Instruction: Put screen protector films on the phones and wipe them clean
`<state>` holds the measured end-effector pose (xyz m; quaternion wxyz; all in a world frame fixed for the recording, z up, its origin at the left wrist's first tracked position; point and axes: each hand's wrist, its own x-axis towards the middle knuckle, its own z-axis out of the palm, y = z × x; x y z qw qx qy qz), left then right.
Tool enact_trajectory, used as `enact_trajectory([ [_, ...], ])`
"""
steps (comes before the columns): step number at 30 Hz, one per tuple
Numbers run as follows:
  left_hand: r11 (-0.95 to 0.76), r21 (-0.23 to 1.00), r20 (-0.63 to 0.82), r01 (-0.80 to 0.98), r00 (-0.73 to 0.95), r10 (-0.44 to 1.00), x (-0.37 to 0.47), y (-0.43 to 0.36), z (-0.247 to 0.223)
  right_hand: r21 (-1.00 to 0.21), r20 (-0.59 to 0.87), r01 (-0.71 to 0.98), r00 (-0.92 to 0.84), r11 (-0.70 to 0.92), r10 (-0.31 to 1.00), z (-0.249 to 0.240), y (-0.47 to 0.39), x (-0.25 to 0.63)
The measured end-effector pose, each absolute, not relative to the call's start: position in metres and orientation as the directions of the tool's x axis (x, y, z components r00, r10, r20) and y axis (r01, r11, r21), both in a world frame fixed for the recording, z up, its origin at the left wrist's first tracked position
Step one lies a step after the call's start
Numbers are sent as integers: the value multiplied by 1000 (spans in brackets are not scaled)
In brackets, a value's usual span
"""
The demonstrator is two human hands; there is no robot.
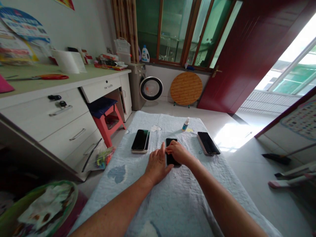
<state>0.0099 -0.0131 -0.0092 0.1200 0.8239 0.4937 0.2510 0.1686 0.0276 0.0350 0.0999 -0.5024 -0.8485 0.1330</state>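
One phone [173, 160] lies flat on the cloth [177, 197], and I look at it from far away. At its left edge the left hand [157, 161] rests with thumb and fingers apart, not gripping it, as I judge. Over the phone's upper part, the right hand [178, 151] has fingers bent together; whether they pinch something thin, I cannot tell. My worry is the soft, wrinkled cloth: one strong sideways push could make the phone slide. If the cloth is pulled, the narrow bottle [185, 125], beyond the phone and to its right, may fall.
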Motion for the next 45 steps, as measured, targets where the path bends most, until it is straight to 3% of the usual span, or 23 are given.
enact_trajectory([
  [6, -476, 436, 270, 764, 394, 879, 10, -13, -6, -216, 47, 917, -332, 334, 942, 31, 77, 178],
  [10, -483, 425, 265, 765, 406, 875, 10, -12, -5, -208, 54, 925, -314, 319, 948, 27, 85, 179],
  [23, -514, 443, 348, 735, 387, 854, 9, -7, -13, -360, 64, 776, -533, 518, 844, 32, -4, 175],
  [30, -535, 401, 339, 743, 423, 841, 8, -4, -16, -476, 6, 772, -476, 422, 879, 34, -27, 196],
  [36, -525, 372, 278, 766, 447, 850, 7, -4, -12, -436, 6, 825, -397, 359, 918, 33, -29, 209],
  [41, -540, 397, 329, 742, 434, 839, 8, -5, -11, -388, 19, 787, -513, 479, 858, 40, -29, 192],
  [45, -534, 426, 334, 730, 422, 843, 9, -5, -10, -283, -30, 783, -585, 554, 811, 47, -17, 177],
])
